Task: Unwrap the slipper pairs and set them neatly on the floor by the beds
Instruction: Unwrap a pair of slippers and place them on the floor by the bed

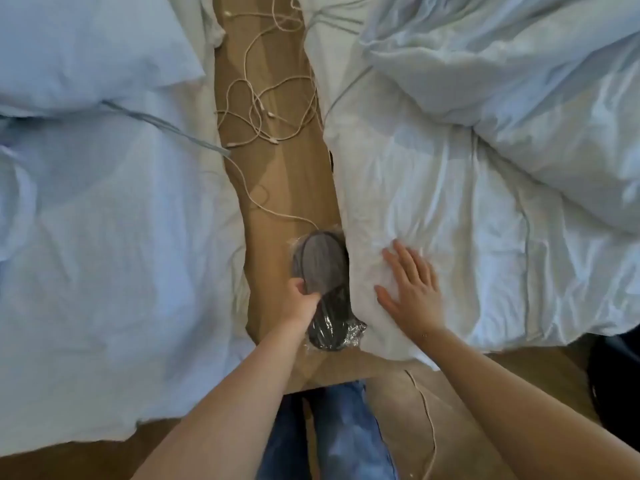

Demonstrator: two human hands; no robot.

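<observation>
The left hand [300,295] gripped a dark grey slipper pair in clear plastic wrap [323,275], which lay on the brown wooden floor [277,188] between two white-sheeted beds [433,188]. The right hand [412,289] rested open, fingers spread, on the right bed.

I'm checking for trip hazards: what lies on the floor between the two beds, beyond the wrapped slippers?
In the head view, tangled white cables lie on the wooden floor; one strand reaches the wrapped slippers.
</observation>
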